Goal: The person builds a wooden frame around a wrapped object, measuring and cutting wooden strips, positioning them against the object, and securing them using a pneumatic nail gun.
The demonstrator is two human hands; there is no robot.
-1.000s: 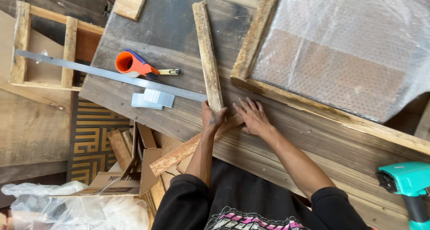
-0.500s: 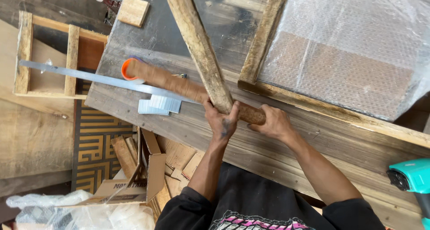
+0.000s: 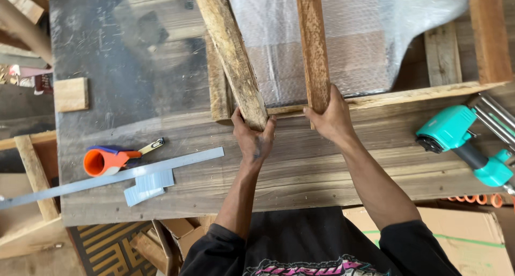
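While two hands grip two planks — left hand (image 3: pixel 253 139) pale plank (image 3: pixel 229 50), right hand (image 3: pixel 332 117) reddish plank (image 3: pixel 313 45).

Both wooden slats (image 3: pixel 230 50) (image 3: pixel 313 45) run out past the top edge; the teal power tool (image 3: pixel 461 144) is cut off at right; the metal ruler (image 3: pixel 107 178) leaves at left; left-hand fingertips (image 3: pixel 255 142) hidden behind the slat

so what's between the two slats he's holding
In the head view, bubble wrap shows between the left slat and the right slat; lower down, the frame's bottom rail crosses the gap.
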